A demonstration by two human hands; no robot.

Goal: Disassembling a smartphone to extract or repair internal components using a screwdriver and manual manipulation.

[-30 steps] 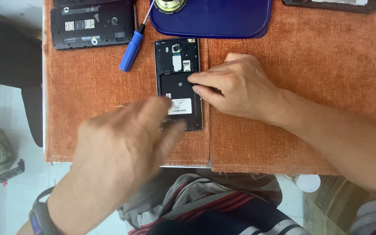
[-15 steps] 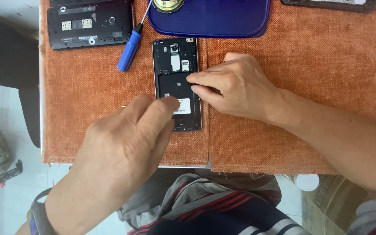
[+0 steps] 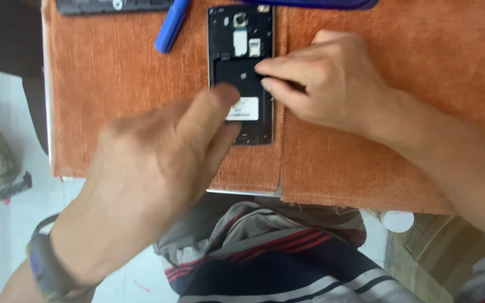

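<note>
Desk (image 3: 366, 168) under an orange cloth, things on top. Left hand (image 3: 152, 168) reaches in, fingers loosely together, thumb tip touching the lower battery bay near the white label (image 3: 242, 108); holds nothing that I can see. Right hand (image 3: 321, 84) pinches at the right edge of the opened phone (image 3: 241, 73), which lies face down at the top centre. Back cover off, bay looks empty; closing up not done. Blue screwdriver handle (image 3: 170, 28) lies just left, untouched.
</note>
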